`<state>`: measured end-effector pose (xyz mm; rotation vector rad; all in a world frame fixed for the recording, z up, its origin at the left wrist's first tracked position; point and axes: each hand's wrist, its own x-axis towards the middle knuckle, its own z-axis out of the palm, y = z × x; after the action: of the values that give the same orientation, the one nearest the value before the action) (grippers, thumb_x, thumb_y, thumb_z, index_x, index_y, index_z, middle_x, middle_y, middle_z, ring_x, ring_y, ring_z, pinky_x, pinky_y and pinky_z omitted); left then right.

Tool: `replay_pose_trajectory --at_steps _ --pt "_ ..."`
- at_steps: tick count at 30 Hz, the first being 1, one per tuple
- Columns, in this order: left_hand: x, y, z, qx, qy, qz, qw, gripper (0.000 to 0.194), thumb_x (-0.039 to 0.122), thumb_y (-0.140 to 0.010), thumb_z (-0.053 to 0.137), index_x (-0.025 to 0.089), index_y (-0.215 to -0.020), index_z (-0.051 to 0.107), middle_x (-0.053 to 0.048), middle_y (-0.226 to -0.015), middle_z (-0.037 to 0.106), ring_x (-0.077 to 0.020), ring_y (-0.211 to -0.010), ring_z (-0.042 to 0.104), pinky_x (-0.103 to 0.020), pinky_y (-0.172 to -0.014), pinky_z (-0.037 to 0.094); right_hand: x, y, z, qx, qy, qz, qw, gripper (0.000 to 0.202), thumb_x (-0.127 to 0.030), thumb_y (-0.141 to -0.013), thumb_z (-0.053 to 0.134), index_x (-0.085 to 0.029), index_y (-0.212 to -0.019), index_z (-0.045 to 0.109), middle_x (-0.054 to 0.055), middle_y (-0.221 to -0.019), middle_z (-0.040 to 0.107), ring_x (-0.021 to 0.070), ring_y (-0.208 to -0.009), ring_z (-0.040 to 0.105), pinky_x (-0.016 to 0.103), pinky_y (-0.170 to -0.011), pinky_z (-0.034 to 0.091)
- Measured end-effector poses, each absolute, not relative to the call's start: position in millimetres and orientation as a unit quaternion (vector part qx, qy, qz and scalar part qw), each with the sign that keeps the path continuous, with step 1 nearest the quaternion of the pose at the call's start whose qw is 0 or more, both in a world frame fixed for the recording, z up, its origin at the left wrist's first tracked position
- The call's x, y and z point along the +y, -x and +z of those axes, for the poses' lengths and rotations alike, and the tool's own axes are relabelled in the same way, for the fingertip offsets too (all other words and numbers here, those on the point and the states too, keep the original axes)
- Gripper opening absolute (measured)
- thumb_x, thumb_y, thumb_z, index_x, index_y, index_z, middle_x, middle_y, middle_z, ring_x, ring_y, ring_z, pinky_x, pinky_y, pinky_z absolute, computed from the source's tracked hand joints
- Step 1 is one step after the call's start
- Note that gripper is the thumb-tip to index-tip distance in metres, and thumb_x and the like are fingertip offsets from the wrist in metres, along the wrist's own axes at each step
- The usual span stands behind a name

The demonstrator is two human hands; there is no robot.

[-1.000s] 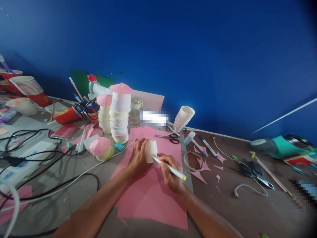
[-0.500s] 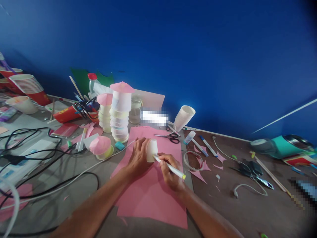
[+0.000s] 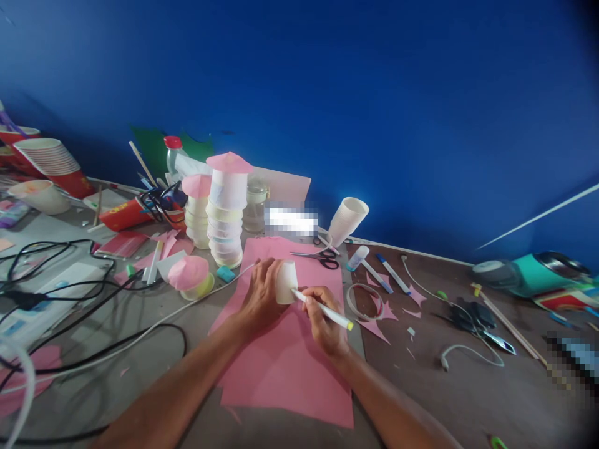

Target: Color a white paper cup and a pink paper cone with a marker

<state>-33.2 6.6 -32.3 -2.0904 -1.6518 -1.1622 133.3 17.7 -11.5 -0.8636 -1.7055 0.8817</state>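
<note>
My left hand (image 3: 262, 288) is closed around the left side of a small white paper cup (image 3: 287, 284), which lies on its side over pink paper (image 3: 290, 374). In my right hand (image 3: 325, 321) is a white marker pen (image 3: 332, 313) with a yellow end. Its tip touches or nearly touches the lower right of the cup; any mark there is too faint to make out. Black-handled scissors (image 3: 327, 259) rest on the paper just beyond my hands.
Stacked-cup towers with pink paper cones (image 3: 228, 215) stand at the back left. A stack of white cups (image 3: 349, 218) leans near the wall. Pens, a tape roll (image 3: 365, 302) and pink scraps lie to the right; black cables and a power strip (image 3: 56, 305) are left.
The marker's tip has shifted slightly upward and right along the cup, my right hand moving with it. My left hand keeps its hold on the cup.
</note>
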Motion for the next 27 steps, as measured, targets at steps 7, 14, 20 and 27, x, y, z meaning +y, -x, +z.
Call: replay_pose_trajectory --at_steps 7,14,20,27 --pt "5.5 32.8 -30.6 -0.566 0.714 -0.396 0.114 0.063 0.028 -0.085 0.063 0.013 -0.138 0.031 -0.02 -0.121 0.056 -0.0359 -0.12 0.054 -0.061 -0.103 0.044 18.0 -133.1 -17.2 -0.681 0.36 0.393 0.502 0.019 -0.034 -0.092 0.05 -0.02 -0.088 0.062 -0.002 -0.062 0.057 0.0122 -0.052 0.051 0.024 -0.049 0.043" --pt "5.2 32.1 -30.7 -0.569 0.71 -0.397 0.115 0.065 0.03 -0.085 0.062 0.013 -0.139 0.031 -0.02 -0.123 0.056 -0.0362 -0.121 0.054 -0.06 -0.105 0.043 20.0 -134.1 -17.2 -0.691 0.369 0.377 0.494 0.022 -0.036 -0.093 0.049 -0.02 -0.086 0.062 -0.002 -0.062 0.058 0.0127 -0.052 0.051 0.026 -0.052 0.044" --pt "6.1 32.6 -32.3 -0.57 0.712 -0.391 0.124 0.064 0.026 -0.083 0.063 0.013 -0.137 0.033 -0.019 -0.121 0.059 -0.0353 -0.119 0.055 -0.059 -0.104 0.043 17.0 -136.2 -16.2 -0.687 0.371 0.39 0.489 0.023 -0.039 -0.095 0.048 -0.021 -0.09 0.061 -0.001 -0.07 0.061 0.0131 -0.056 0.054 0.026 -0.054 0.046" --pt "5.4 35.2 -34.8 -0.571 0.717 -0.386 0.101 0.075 0.033 -0.079 0.068 0.01 -0.14 0.031 -0.022 -0.126 0.054 -0.0364 -0.121 0.052 -0.06 -0.108 0.041 19.5 -127.1 -16.3 -0.614 0.406 0.397 0.548 0.033 -0.043 -0.1 0.041 -0.021 -0.119 0.055 -0.001 -0.077 0.064 0.0107 -0.052 0.052 0.025 -0.052 0.046"
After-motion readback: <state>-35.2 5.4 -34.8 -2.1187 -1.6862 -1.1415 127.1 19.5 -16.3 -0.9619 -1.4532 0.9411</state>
